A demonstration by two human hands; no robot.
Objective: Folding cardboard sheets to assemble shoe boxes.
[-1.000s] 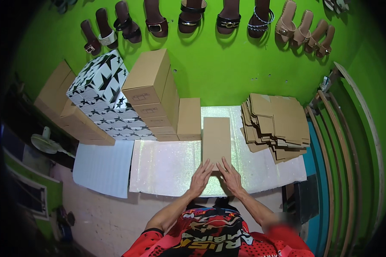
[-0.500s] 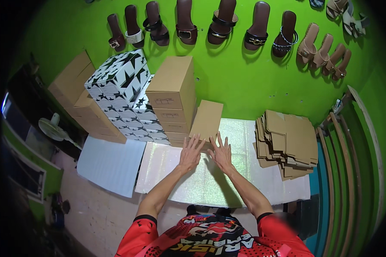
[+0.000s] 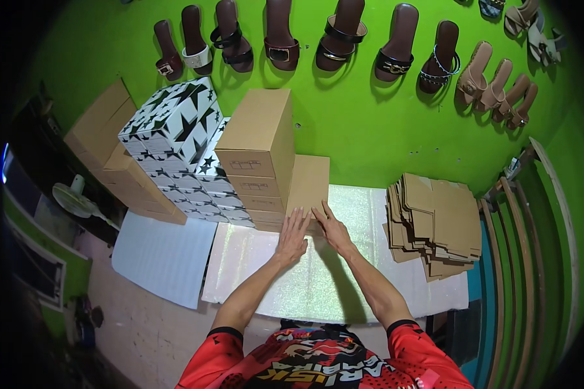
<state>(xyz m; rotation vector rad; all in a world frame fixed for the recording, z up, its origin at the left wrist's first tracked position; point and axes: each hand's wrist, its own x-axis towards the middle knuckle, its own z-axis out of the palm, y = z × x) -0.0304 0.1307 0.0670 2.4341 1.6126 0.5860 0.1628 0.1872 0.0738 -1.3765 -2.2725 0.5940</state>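
A closed brown cardboard box (image 3: 309, 181) lies on the table against the right side of a stack of similar brown boxes (image 3: 252, 150). My left hand (image 3: 293, 237) rests with outstretched fingers on the box's near edge and front face. Close beside it, my right hand (image 3: 333, 232) touches the near right corner, its fingers extended and partly bent along the edge. Both hands press on the box from the near side without wrapping round it. Some of the front face is hidden behind them.
White boxes with black stars (image 3: 175, 123) stand left of the brown stack, with more brown cartons (image 3: 139, 185) beyond. Flattened cardboard (image 3: 451, 217) is piled on the right of the shimmery-covered table (image 3: 253, 285). Sandals (image 3: 396, 45) hang along the green wall. A white fan (image 3: 71, 194) stands at left.
The box has turned slightly and shifted left, so it now sits straight against the stack. My fingers have come closer together, and my right hand has moved onto the corner.
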